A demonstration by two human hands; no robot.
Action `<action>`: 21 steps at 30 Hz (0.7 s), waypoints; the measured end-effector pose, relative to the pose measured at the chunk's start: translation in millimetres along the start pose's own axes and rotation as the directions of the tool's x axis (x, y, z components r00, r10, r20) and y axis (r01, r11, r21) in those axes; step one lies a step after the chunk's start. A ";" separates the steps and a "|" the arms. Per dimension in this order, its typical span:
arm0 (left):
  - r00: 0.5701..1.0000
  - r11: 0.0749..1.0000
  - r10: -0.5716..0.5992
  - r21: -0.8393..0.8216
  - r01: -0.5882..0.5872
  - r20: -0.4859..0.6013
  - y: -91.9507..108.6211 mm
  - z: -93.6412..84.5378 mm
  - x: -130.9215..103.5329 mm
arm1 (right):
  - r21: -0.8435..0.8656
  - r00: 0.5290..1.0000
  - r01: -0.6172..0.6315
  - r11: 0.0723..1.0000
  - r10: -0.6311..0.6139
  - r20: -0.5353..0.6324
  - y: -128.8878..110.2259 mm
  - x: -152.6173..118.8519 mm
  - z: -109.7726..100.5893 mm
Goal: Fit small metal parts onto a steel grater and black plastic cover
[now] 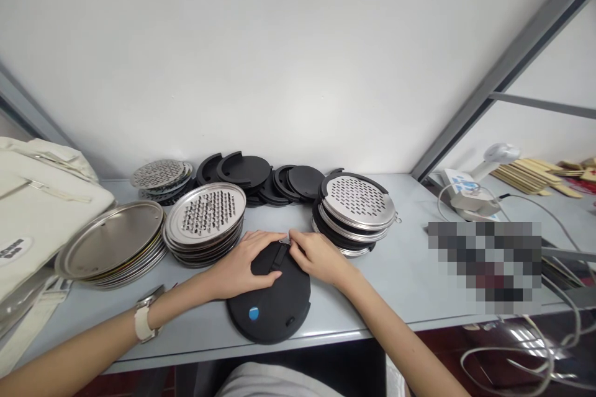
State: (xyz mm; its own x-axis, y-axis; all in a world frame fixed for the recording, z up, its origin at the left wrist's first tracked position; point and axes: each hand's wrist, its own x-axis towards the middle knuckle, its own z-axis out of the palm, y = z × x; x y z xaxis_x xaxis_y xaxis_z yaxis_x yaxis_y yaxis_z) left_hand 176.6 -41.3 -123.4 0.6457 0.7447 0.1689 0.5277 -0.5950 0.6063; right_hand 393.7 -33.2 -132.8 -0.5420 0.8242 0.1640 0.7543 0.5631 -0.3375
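A round black plastic disc (279,307) lies near the table's front edge. It carries a blue round sticker (254,313) and a raised black tab (279,255) at its far side. My left hand (249,263) grips the disc's far left part, thumb lying across its face and fingers reaching the far edge. With fingers closed in a pinch, my right hand (319,255) holds the far right rim beside the tab. A small metal piece (285,240) shows between the fingertips of both hands; its kind is partly hidden.
Metal trays (112,239), grater discs (207,214) and black discs (244,170) are stacked behind. Assembled round graters (356,198) stand right of centre. A cream bag (41,198) sits at left. A handheld scanner (493,158) and cables (559,223) are at right.
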 end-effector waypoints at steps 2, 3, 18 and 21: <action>1.000 1.000 0.003 -0.008 -0.003 -0.001 -0.6 0.0 0.0 | -0.010 1.000 0.000 1.000 0.000 0.013 0.3 -0.2 -0.2; 1.000 1.000 0.006 -0.012 -0.006 -0.003 -0.7 0.0 -0.1 | -0.015 1.000 0.000 1.000 0.000 0.021 0.2 -0.4 -0.5; 1.000 1.000 0.015 -0.021 -0.015 -0.006 0.5 0.2 -0.1 | -0.059 0.998 0.008 0.998 -0.004 0.055 -4.5 -1.8 -3.5; 1.000 1.000 0.015 -0.021 -0.015 -0.007 1.0 -0.2 0.0 | -0.068 0.999 0.000 0.998 0.003 0.048 -5.0 -2.5 -2.8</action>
State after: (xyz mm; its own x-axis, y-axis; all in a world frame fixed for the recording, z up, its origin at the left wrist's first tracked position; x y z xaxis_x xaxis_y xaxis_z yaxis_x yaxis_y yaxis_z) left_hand 177.0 -41.9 -122.7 0.6493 0.7381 0.1833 0.5062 -0.5993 0.6202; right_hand 392.3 -37.9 -129.0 -0.5568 0.8222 0.1180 0.7776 0.5659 -0.2739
